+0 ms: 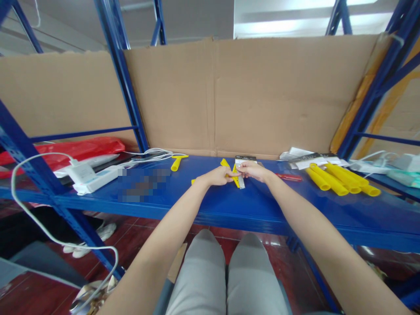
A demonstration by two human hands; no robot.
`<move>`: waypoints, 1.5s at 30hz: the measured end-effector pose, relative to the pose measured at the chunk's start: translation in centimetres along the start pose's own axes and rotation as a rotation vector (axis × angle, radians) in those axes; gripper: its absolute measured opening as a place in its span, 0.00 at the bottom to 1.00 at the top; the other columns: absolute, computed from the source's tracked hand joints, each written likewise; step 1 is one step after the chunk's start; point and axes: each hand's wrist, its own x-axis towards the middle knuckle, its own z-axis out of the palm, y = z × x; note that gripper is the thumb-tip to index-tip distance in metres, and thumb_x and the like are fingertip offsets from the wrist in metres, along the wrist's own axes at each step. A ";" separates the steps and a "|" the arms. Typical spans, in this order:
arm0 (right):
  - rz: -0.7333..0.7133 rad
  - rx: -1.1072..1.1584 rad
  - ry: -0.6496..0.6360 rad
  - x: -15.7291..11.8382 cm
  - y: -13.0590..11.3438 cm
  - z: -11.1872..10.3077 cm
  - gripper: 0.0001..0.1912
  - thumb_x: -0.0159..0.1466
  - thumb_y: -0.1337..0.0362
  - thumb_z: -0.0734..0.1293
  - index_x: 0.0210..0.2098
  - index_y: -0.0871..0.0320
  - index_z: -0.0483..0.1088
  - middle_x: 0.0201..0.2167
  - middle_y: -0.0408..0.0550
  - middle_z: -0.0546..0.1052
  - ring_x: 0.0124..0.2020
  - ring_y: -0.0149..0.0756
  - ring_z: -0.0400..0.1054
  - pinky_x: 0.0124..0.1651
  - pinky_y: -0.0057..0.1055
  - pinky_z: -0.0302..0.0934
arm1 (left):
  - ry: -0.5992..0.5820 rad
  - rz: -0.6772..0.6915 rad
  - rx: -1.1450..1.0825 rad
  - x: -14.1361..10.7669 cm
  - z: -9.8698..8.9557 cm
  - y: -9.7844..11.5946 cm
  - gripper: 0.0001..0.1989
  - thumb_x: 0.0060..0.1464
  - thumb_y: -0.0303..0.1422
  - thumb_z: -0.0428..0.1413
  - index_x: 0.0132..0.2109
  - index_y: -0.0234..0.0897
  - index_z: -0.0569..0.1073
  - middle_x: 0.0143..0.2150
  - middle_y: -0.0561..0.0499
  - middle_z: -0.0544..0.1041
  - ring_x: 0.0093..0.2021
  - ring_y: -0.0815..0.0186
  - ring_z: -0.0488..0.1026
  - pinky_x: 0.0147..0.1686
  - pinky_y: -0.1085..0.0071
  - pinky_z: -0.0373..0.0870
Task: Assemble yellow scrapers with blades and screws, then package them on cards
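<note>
Right now, yellow tool: I see it near the middle of the blue shelf, between the two hands; bright yellow, narrow arms set at angles to each other, partly covered by fingers.
Pale strip: flat and light-coloured, it lies along the right side of the tool; its exact join is too small for me to make out.
Left hand: its grip is narrow, fingers closed on the yellow tool.
Right hand: thumb and fingers drawn together beside the strip; whether that grip holds anything, I cannot tell.
Packet: white with a black top, just behind the right hand.
Red object: long and slim, lying right of the right hand.
Yellow tubes: a group on my right, open ends toward me, near white packs with black labels.
Yellow T-shaped piece: well left of the hands, beside white cables.
</note>
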 end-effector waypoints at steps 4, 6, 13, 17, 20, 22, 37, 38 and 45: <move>-0.020 0.087 -0.005 0.2 0.3 -0.1 0.13 0.54 0.61 0.72 0.22 0.59 0.66 0.17 0.38 0.65 0.20 0.25 0.56 0.26 0.26 0.50 | 0.009 -0.015 0.030 0.0 -0.1 0.4 0.23 0.56 0.23 0.53 0.58 0.37 0.72 0.52 0.47 0.78 0.45 0.64 0.75 0.52 0.69 0.64; -0.028 0.104 -0.001 0.2 0.3 -0.2 0.14 0.52 0.59 0.73 0.22 0.59 0.65 0.17 0.38 0.65 0.20 0.25 0.56 0.26 0.26 0.51 | 0.019 -0.020 0.036 0.0 -0.1 0.5 0.23 0.56 0.23 0.53 0.59 0.38 0.72 0.54 0.48 0.77 0.47 0.64 0.74 0.53 0.69 0.64; -0.041 0.042 0.007 0.3 0.4 -0.3 0.16 0.54 0.58 0.73 0.20 0.59 0.65 0.16 0.38 0.64 0.19 0.24 0.55 0.25 0.26 0.50 | 0.049 -0.015 0.089 0.1 0.1 0.6 0.20 0.57 0.25 0.52 0.56 0.40 0.75 0.49 0.49 0.80 0.42 0.66 0.76 0.48 0.71 0.67; -0.035 0.037 0.077 0.4 0.5 0.3 0.15 0.61 0.60 0.69 0.21 0.60 0.66 0.16 0.39 0.66 0.18 0.25 0.57 0.23 0.25 0.50 | 0.114 -0.040 0.175 0.0 0.1 0.3 0.15 0.58 0.27 0.53 0.48 0.39 0.79 0.43 0.49 0.82 0.41 0.65 0.76 0.48 0.70 0.67; -0.018 0.071 0.078 0.5 0.5 0.6 0.15 0.64 0.61 0.66 0.23 0.59 0.66 0.15 0.40 0.67 0.17 0.25 0.58 0.22 0.24 0.51 | 0.148 -0.075 0.222 -0.1 0.0 0.2 0.14 0.58 0.28 0.52 0.48 0.40 0.80 0.45 0.48 0.81 0.43 0.64 0.75 0.48 0.70 0.67; 0.008 0.117 0.009 0.4 0.5 0.6 0.13 0.64 0.62 0.67 0.24 0.59 0.66 0.15 0.40 0.67 0.17 0.25 0.58 0.22 0.24 0.53 | 0.165 -0.095 0.245 -0.2 -0.1 0.2 0.15 0.59 0.28 0.52 0.49 0.40 0.79 0.46 0.48 0.80 0.44 0.64 0.75 0.47 0.71 0.67; -0.064 -0.048 -0.172 0.3 0.5 0.0 0.17 0.56 0.56 0.71 0.21 0.59 0.63 0.14 0.37 0.63 0.16 0.23 0.52 0.22 0.25 0.43 | 0.213 -0.154 0.364 -0.6 -0.4 1.2 0.18 0.60 0.28 0.52 0.54 0.44 0.77 0.48 0.47 0.79 0.49 0.62 0.75 0.49 0.70 0.68; -0.072 -0.081 -0.172 0.2 0.5 0.0 0.17 0.56 0.55 0.70 0.20 0.59 0.63 0.14 0.37 0.63 0.16 0.23 0.51 0.22 0.25 0.43 | 0.211 -0.158 0.374 -0.6 -0.5 1.3 0.18 0.59 0.27 0.52 0.54 0.45 0.76 0.48 0.48 0.79 0.49 0.62 0.75 0.50 0.70 0.67; -0.066 -0.131 -0.113 0.0 -0.2 0.7 0.15 0.61 0.62 0.66 0.21 0.58 0.62 0.13 0.36 0.61 0.15 0.23 0.52 0.21 0.24 0.43 | 0.178 -0.219 0.412 -0.7 -0.6 1.7 0.17 0.60 0.27 0.51 0.53 0.41 0.77 0.48 0.42 0.79 0.51 0.56 0.75 0.50 0.66 0.68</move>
